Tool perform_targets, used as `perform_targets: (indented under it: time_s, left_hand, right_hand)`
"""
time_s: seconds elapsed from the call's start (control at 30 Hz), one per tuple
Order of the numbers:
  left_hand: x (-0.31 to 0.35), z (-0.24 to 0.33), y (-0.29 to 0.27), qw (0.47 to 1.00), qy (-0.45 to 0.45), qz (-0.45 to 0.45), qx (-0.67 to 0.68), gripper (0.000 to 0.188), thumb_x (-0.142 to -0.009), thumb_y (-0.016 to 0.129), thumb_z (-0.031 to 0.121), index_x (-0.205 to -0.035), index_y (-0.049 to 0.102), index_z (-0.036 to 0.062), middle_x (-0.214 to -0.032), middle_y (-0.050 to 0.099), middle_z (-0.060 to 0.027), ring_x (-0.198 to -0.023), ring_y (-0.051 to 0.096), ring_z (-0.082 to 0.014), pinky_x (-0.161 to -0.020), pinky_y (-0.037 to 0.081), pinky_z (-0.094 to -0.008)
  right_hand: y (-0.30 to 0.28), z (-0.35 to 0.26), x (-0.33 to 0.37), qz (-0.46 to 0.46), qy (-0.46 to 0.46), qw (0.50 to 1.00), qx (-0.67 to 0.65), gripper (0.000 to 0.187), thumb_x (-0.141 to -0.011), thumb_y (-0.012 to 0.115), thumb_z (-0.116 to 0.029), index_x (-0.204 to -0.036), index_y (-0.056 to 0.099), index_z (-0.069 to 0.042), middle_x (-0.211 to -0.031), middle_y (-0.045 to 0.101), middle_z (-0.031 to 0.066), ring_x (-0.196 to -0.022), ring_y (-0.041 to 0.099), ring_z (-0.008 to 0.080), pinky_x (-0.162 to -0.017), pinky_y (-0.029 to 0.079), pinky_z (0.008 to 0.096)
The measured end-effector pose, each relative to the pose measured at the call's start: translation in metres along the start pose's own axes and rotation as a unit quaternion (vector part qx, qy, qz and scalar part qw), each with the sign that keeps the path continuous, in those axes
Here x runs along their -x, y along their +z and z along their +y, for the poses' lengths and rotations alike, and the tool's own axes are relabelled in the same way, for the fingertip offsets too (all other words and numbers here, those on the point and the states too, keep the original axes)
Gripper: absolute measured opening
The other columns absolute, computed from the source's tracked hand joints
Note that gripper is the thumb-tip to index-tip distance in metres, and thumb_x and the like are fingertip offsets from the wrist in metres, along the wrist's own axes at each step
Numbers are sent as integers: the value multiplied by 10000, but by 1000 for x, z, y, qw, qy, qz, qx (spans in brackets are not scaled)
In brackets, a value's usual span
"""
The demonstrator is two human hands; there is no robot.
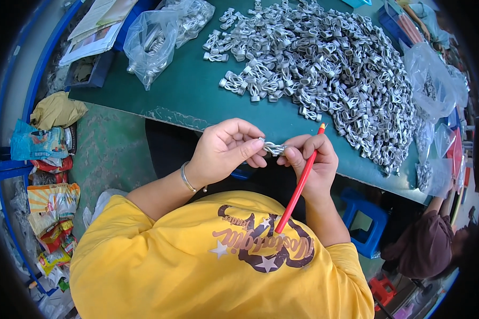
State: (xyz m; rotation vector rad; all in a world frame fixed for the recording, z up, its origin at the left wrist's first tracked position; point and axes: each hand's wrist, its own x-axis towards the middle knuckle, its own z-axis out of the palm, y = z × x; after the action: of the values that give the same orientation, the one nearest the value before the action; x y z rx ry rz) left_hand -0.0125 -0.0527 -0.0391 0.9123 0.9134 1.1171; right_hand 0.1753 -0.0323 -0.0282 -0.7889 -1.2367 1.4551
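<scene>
Between my two hands, just off the table's front edge, is a small twisted silvery metal piece [274, 148]. The thumb and fingers of my left hand [226, 149] pinch its left end. My right hand [314, 159] pinches the right end with thumb and forefinger. A red pencil [298, 194] is also tucked in my right hand, its tip up and its shaft slanting down toward my shirt. Beyond my hands a big heap of similar silvery metal pieces [330, 64] spreads over the green table [191, 101]. My fingers partly hide the ends of the held piece.
Clear plastic bags of metal parts [154, 48] lie at the table's far left, near papers [98, 26] and a grey bin [90, 72]. Another plastic bag [431, 80] is at the right. A blue stool [364, 220] stands below the table; a person in a dark top [423, 247] is at right.
</scene>
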Motion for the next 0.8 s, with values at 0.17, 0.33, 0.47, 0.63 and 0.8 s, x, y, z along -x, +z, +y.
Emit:
perform_targets:
  time_s: [0.17, 0.33, 0.47, 0.63, 0.8]
  left_hand:
    - [2, 0, -2, 998, -56, -6, 20, 130, -872, 538, 95, -910, 491, -20, -723, 611, -123, -569, 618, -168, -506, 520, -249]
    - [3, 6, 6, 997, -62, 1, 37, 129, -872, 532, 93, -915, 467, -10, -676, 594, -109, -516, 592, -152, -463, 503, -231]
    - [4, 7, 5, 997, -60, -12, 44, 129, -872, 533, 93, -907, 459, -7, -661, 588, -108, -500, 583, -145, -456, 499, -227]
    - [3, 9, 5, 998, -60, 10, 27, 131, -876, 529, 98, -899, 452, -5, -655, 588, -110, -498, 584, -151, -455, 497, -235]
    - [-12, 19, 10, 999, -30, -10, 15, 118, -881, 520, 84, -889, 446, -8, -656, 590, -113, -512, 593, -160, -466, 499, -241]
  right_hand:
    - [2, -2, 0, 14, 51, 999, 4, 256, -820, 591, 5, -723, 366, -67, -745, 592, 100, -575, 561, 95, -488, 439, 188]
    - [3, 0, 0, 24, 75, 997, -6, 255, -832, 588, -23, -721, 362, -69, -710, 583, 83, -539, 563, 87, -443, 422, 178]
    - [3, 1, -1, 20, 76, 997, -7, 251, -833, 583, -21, -726, 362, -71, -705, 583, 79, -522, 561, 86, -434, 420, 175]
    - [5, 10, -3, 1, -77, 993, 87, 322, -731, 688, 0, -771, 373, -49, -962, 590, 166, -821, 567, 168, -694, 459, 250]
    - [2, -8, -21, -60, -270, 903, 330, 316, -656, 728, 13, -713, 423, -43, -829, 631, 184, -692, 628, 267, -566, 497, 304]
